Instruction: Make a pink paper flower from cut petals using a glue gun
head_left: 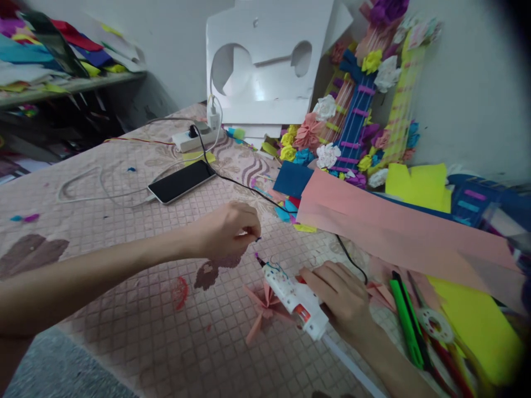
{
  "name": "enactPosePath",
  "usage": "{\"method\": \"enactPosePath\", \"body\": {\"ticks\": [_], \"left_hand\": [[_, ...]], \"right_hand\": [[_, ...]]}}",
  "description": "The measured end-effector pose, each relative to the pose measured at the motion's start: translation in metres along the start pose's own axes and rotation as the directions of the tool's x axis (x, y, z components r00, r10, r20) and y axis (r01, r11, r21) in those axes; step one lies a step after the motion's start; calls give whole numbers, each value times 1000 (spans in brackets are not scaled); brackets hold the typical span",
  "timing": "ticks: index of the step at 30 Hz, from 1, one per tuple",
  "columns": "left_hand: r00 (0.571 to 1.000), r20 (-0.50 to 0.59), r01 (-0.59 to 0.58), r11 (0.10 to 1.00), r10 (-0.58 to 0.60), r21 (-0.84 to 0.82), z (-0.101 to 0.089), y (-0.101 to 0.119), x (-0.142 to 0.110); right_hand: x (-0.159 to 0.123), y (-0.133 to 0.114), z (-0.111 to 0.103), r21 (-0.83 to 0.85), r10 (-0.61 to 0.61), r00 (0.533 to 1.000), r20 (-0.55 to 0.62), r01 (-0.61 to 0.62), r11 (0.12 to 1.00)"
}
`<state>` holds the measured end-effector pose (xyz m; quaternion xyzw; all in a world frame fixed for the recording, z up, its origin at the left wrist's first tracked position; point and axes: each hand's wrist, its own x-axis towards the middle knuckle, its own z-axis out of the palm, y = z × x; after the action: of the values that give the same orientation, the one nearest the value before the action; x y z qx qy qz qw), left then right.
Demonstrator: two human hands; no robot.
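The glue gun (pixel 286 293) is gripped in your right hand (pixel 342 290), by a pink flower (pixel 266 312) toward the tabletop's (pixel 161 342) near edge. Your left hand (pixel 228 229) pinches a dark scrap (pixel 258 239) near the nozzle (pixel 260 261); the phone (pixel 182 182) lies farther back.

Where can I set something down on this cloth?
Nearer than the left arm, left of the pink paper star, the cloth is mostly bare; so is a patch between phone and arm. The right is crowded: glue gun, green cutter, yellow paper.
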<state>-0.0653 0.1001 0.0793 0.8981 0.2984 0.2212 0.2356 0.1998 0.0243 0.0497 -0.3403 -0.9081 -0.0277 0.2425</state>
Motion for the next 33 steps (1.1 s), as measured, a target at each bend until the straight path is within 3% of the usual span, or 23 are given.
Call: {"method": "enactPosePath", "body": {"ticks": [3,5,11,16,20,22,28,33], "left_hand": [[999,31,29,984,-23,-178,0,10,3],[998,56,8,979,3,-202,4,18,6],[977,152,-130,985,146,-110,12,26,17],[919,296,-256,965,259,-48,9,27,26],[887,305,-351,935,347,-45,4,27,28],[899,288,-333,942,330,-41,0,25,26],[971,183,-126,981,152,-150,-6,17,17],[968,202,-118,980,150,-163,0,18,15]], "right_hand": [[1,0,0,-4,-7,1000,-7,7,1000],[2,0,0,-15,-15,1000,-8,15,1000],[3,-1,-1,-71,-36,999,18,37,997],[4,-2,1,-95,-85,995,44,88,991],[4,-3,2,-72,-86,996,33,88,994],[4,-2,1,-44,-43,999,13,43,998],[0,2,-1,-19,-11,1000,3,12,1000],[1,2,1,-20,-23,1000,-5,23,1000]]}}
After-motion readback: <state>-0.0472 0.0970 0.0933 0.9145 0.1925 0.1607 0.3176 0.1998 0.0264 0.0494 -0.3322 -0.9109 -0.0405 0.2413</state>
